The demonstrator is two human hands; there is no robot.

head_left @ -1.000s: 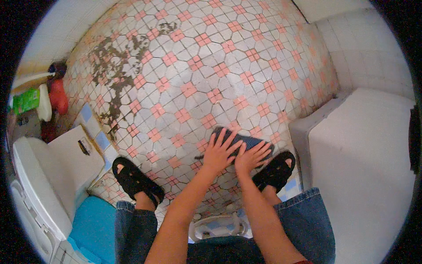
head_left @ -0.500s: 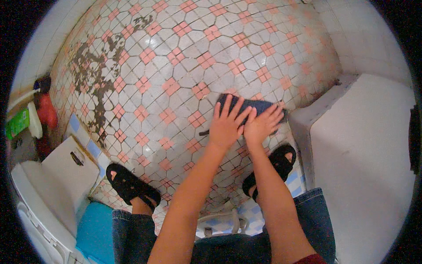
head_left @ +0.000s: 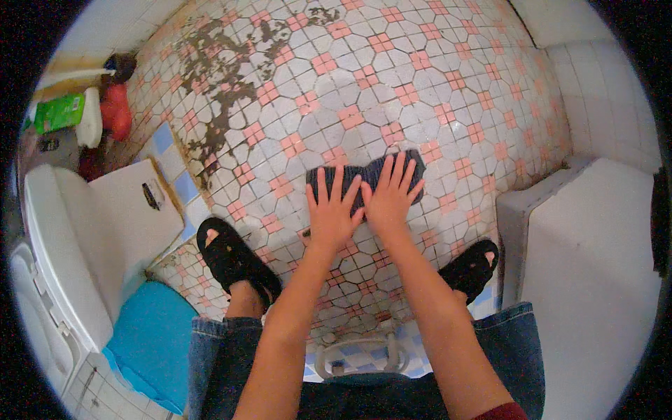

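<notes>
Dark blue ribbed cloth (head_left: pixel 373 169), one, laid on the patterned tile floor (head_left: pixel 437 238) ahead of and between two black sandals, its outline bent upward at both ends. Left hand (head_left: pixel 332 220), set palm down across the cloth's left half; right hand (head_left: pixel 387 208), set likewise across its right half, the two placed side by side with thumbs near each other. On both hands the fingers are spread apart and laid flat over the fabric, with nothing clamped between them. Left sandal (head_left: pixel 236 260) and right sandal (head_left: pixel 470 269), open-toed, each worn on a bare foot and planted well apart; denim trousers (head_left: pixel 224 360) are seen above. Dark residue (head_left: pixel 224 91) (irregular, in broken patches) is scattered over the tiles at upper left. At the left side are grouped a green packet (head_left: pixel 59 114), a white bottle (head_left: pixel 89 119) and a red object (head_left: pixel 116 112), its kind not made out. A turquoise panel (head_left: pixel 150 343) is placed at lower left; a pale ledge (head_left: pixel 584 280) is seen at right.
</notes>
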